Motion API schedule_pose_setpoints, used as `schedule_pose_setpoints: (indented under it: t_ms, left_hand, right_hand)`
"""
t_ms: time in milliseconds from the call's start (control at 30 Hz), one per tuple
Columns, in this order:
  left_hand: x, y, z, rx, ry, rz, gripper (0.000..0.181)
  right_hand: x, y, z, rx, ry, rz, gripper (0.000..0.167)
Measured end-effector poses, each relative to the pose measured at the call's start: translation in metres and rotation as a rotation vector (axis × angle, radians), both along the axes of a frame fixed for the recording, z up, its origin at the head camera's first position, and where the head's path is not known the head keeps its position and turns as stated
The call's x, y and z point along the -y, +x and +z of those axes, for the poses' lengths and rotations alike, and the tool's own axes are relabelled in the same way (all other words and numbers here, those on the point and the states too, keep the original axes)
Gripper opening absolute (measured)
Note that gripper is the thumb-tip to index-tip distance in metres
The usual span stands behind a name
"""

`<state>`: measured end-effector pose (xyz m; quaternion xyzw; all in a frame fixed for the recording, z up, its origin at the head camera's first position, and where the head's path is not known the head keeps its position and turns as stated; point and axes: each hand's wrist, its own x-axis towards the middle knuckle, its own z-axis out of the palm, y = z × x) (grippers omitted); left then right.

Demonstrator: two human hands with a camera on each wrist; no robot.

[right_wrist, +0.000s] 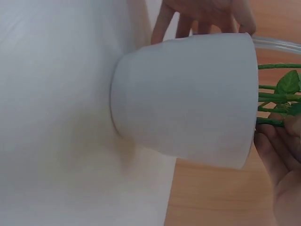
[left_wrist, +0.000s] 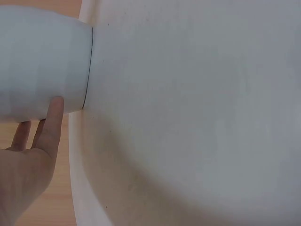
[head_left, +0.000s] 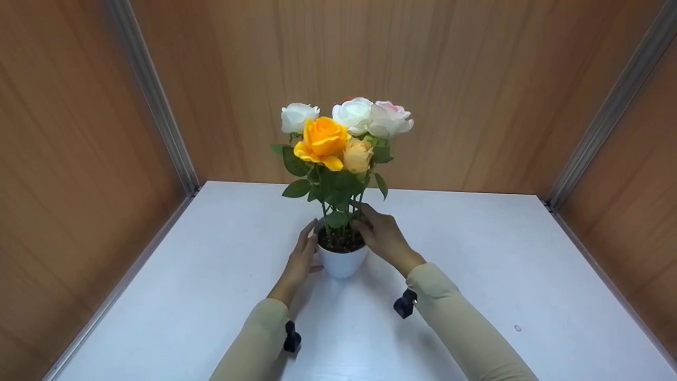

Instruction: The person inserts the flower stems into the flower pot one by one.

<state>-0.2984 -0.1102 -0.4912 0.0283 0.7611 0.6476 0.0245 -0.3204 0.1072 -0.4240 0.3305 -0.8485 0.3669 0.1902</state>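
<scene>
A white flower pot [head_left: 342, 264] stands upright on a white table [head_left: 222, 254], with dark soil-like filling [head_left: 341, 244] inside. From it rise artificial roses on green stems: an orange rose [head_left: 322, 140], a pale yellow one [head_left: 357, 155], white ones [head_left: 299, 117] and a pink-tinged one [head_left: 391, 119]. My left hand [head_left: 301, 256] rests on the pot's left side with mostly straight fingers; the left wrist view has a fingertip [left_wrist: 56, 106] against its wall. At the pot's right rim, my right hand [head_left: 385, 235] pinches a green stem [right_wrist: 270, 122] between thumb and fingers.
Wood-grain panels [head_left: 433, 63] enclose the table at the back and both sides, with metal corner strips [head_left: 156, 100]. A small ring-like mark [head_left: 518, 328] lies on the table at right. A dark device [head_left: 405, 303] hangs at each wrist.
</scene>
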Motion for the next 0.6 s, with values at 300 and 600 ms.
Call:
schedule_pose_setpoints:
  t_ms: [300, 600]
  left_hand:
    - [-0.003, 0.001, -0.002, 0.002, 0.014, -0.018, 0.057]
    - [-0.002, 0.001, 0.002, 0.009, 0.006, -0.003, 0.056]
  right_hand:
    - [-0.008, 0.003, 0.000, 0.050, -0.013, -0.032, 0.040]
    - [-0.002, 0.004, 0.011, 0.166, -0.214, -0.136, 0.039]
